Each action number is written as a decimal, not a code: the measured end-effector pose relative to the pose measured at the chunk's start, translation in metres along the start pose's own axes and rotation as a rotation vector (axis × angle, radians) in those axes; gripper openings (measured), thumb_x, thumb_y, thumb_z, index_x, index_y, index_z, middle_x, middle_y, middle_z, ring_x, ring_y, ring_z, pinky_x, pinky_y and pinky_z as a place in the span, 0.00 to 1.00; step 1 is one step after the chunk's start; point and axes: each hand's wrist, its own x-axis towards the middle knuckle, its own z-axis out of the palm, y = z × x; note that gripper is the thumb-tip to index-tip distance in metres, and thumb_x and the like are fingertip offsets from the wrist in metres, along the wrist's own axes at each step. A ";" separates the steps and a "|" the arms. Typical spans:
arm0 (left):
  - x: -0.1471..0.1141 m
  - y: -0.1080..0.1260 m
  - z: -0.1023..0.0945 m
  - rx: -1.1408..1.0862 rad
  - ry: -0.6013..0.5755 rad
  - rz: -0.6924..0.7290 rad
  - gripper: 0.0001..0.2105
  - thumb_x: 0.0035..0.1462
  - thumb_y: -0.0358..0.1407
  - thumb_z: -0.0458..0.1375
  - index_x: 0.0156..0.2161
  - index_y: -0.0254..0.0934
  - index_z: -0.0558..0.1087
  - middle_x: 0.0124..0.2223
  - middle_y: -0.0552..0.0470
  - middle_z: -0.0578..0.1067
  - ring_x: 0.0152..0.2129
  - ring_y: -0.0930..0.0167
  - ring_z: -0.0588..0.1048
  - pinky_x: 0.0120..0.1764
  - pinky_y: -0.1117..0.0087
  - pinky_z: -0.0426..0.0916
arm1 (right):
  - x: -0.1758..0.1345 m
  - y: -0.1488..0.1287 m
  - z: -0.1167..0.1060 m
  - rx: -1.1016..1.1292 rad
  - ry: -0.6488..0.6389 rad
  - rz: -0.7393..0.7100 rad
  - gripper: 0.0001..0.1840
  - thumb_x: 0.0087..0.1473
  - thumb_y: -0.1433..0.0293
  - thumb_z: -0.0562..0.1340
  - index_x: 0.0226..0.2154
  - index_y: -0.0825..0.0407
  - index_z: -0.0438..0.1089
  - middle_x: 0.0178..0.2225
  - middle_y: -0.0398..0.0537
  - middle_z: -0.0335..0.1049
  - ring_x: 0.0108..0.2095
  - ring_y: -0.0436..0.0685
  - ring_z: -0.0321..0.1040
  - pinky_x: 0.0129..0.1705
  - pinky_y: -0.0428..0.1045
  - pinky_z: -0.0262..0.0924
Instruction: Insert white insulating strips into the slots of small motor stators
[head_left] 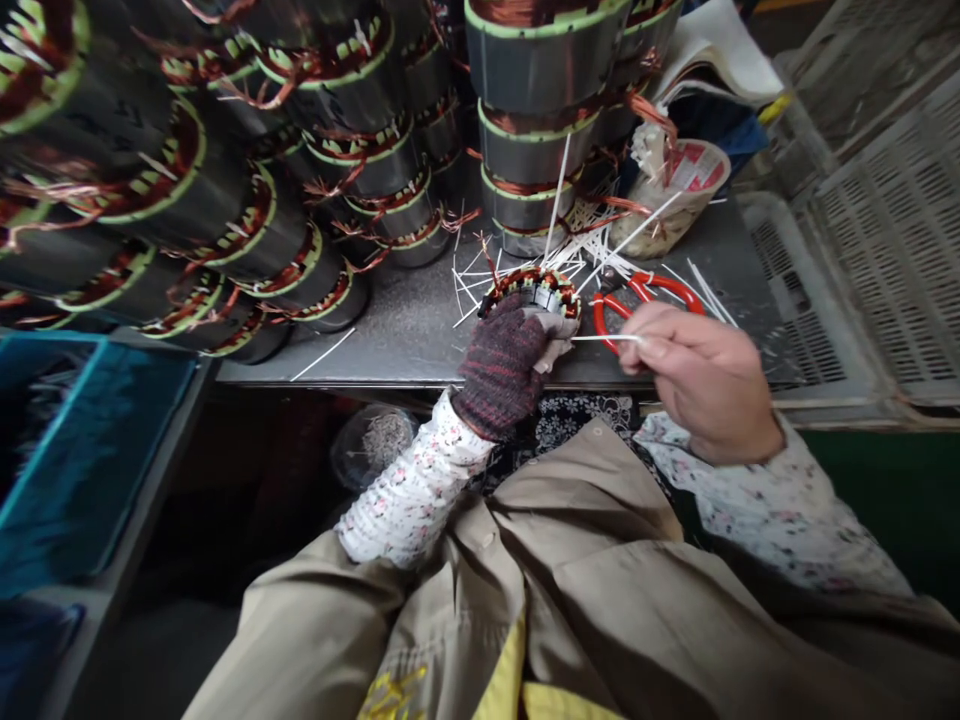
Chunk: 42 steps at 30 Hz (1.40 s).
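My left hand (506, 360), in a dark knitted glove, is closed on the near side of a small motor stator (536, 285) wound with copper wire. Its fingertips are partly hidden. To the right, my bare right hand (697, 370) pinches the end of a thin white cord (604, 338) that runs taut sideways from the stator. Behind the stator lies a loose heap of white cord pieces (592, 245). Red-handled pliers (675, 287) rest on the bench just beyond my right hand, which hides part of one handle.
Tall stacks of larger wound stators (544, 70) fill the back and left of the grey bench (405, 320). A roll-shaped tub (675, 200) stands at back right, near plastic crates (892, 220). A blue bin (82, 440) is at left; a bowl (375, 440) sits below the bench edge.
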 end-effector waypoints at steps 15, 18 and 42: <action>-0.007 0.007 0.005 0.091 0.014 -0.062 0.22 0.73 0.37 0.51 0.68 0.36 0.58 0.60 0.38 0.76 0.56 0.62 0.78 0.58 0.57 0.76 | 0.044 0.017 0.039 0.174 0.196 0.104 0.20 0.63 0.52 0.53 0.25 0.45 0.53 0.25 0.44 0.59 0.31 0.56 0.67 0.40 0.57 0.69; -0.008 0.004 0.002 0.026 0.032 -0.093 0.22 0.73 0.40 0.52 0.67 0.34 0.60 0.59 0.37 0.77 0.53 0.63 0.79 0.56 0.58 0.77 | 0.037 0.028 0.034 -0.065 0.198 -0.024 0.20 0.64 0.51 0.53 0.27 0.45 0.58 0.31 0.50 0.68 0.39 0.60 0.72 0.44 0.60 0.70; 0.000 -0.020 -0.019 0.410 -0.368 0.216 0.22 0.63 0.59 0.58 0.35 0.41 0.76 0.34 0.47 0.79 0.39 0.60 0.80 0.62 0.50 0.71 | 0.020 0.056 -0.072 -1.207 -0.218 0.092 0.30 0.55 0.67 0.59 0.60 0.54 0.69 0.41 0.57 0.78 0.39 0.65 0.75 0.39 0.57 0.67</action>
